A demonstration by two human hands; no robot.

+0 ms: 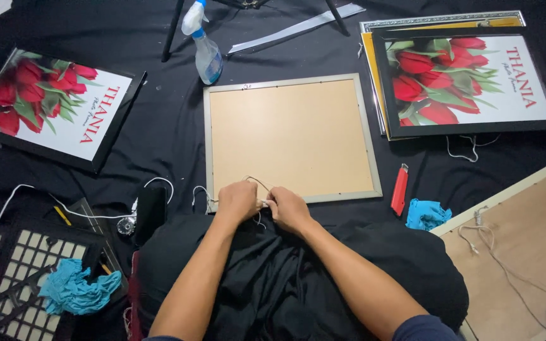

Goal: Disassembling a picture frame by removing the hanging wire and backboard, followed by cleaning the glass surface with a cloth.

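A picture frame [292,136] lies face down on the black cloth, its tan backing board up and a pale grey rim around it. My left hand [237,201] and my right hand [287,208] meet at the frame's near edge. Both pinch a thin white string [255,181] that loops up onto the backing board and trails off to the left. The fingers are closed tight around the string, close together.
A spray bottle [206,53] stands beyond the frame. Framed red tulip prints lie at far left [48,104] and in a stack at far right [469,82]. A red utility knife [399,189], blue cloth [426,215], another face-down frame with string [519,246] and a dark lattice [26,265] surround me.
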